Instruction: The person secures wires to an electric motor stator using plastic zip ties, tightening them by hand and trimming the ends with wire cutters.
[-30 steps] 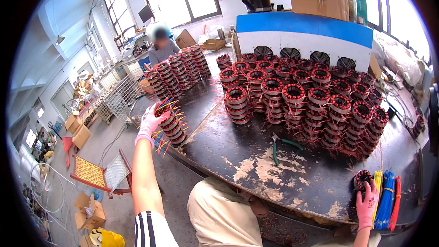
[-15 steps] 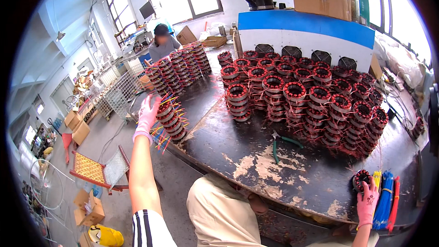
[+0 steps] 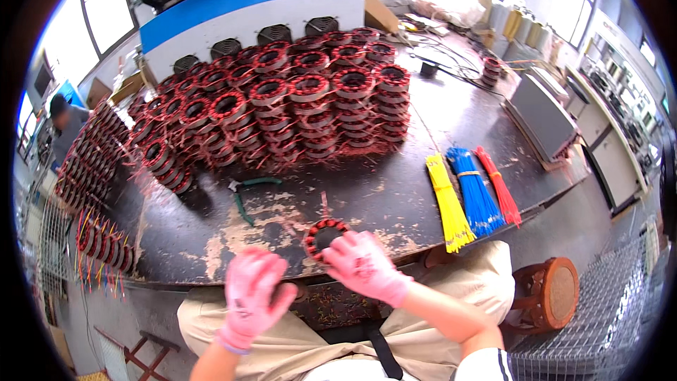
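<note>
In my pink-gloved right hand (image 3: 363, 264) is a ring-shaped motor stator (image 3: 326, 236) with red windings, held at the table's front edge. My left hand (image 3: 255, 293), also in a pink glove, hovers over my lap with nothing in it, thumb apart from the fingers. Green-handled cutting pliers (image 3: 243, 197) lie on the table beyond the hands. Right of the stator lie bundles of yellow wires (image 3: 446, 204), blue wires (image 3: 477, 194) and red wires (image 3: 498, 187).
Tall stacks of stators (image 3: 310, 109) fill the far middle of the worn dark table (image 3: 451, 109). A shorter stack with coloured leads (image 3: 106, 243) leans at the left edge. A grey panel (image 3: 539, 120) stands at the right. A person (image 3: 67, 130) works far left.
The view has swung right. My left hand has left the stack with coloured leads and come back near my lap. My right hand has brought the stator from beside the wire bundles toward the middle.
</note>
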`<state>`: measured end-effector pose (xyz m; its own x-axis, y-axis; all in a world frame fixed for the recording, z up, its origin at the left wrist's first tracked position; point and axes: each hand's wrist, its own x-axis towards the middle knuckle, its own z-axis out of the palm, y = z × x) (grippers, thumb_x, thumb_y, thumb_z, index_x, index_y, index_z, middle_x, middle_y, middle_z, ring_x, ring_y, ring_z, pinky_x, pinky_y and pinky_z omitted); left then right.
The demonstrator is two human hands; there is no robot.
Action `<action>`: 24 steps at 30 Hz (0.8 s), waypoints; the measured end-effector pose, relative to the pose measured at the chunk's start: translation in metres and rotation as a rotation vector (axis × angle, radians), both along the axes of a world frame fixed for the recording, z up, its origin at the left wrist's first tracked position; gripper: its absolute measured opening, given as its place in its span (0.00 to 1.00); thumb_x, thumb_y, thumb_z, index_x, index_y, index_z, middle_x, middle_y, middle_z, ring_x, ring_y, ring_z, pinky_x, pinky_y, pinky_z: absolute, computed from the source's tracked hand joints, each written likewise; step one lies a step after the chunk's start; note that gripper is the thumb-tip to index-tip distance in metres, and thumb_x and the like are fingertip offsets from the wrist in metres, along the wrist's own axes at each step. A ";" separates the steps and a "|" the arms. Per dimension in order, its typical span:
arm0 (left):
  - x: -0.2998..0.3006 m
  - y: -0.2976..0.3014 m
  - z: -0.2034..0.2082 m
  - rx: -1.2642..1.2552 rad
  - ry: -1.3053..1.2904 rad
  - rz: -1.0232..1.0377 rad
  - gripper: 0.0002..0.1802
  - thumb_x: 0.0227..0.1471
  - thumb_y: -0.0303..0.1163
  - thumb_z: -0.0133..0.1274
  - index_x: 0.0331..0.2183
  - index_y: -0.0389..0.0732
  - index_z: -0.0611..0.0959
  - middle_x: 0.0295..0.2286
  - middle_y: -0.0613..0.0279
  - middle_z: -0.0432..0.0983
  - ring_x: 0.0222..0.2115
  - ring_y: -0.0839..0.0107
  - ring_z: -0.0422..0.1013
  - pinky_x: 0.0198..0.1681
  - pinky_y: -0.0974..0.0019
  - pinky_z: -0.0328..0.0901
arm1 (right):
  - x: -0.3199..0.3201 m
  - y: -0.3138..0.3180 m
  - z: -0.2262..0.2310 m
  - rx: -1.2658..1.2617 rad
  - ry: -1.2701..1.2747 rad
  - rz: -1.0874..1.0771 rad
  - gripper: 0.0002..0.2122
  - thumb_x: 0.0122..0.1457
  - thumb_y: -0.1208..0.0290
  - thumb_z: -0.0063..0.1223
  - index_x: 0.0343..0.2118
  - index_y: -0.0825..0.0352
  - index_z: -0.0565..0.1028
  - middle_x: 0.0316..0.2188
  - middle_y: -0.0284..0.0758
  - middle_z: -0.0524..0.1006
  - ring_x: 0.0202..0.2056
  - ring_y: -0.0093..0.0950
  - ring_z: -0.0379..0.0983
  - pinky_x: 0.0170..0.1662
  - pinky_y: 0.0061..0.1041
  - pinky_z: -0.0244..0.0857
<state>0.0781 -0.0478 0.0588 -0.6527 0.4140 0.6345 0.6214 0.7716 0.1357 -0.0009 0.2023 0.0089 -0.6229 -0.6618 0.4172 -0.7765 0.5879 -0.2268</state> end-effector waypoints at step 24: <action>-0.028 0.064 -0.057 -0.007 -0.323 0.007 0.25 0.43 0.21 0.60 0.47 0.42 0.79 0.45 0.57 0.74 0.53 0.53 0.69 0.64 0.42 0.58 | -0.008 0.127 -0.009 -0.238 -0.066 -0.746 0.08 0.59 0.62 0.60 0.33 0.61 0.79 0.26 0.36 0.77 0.30 0.38 0.77 0.34 0.37 0.71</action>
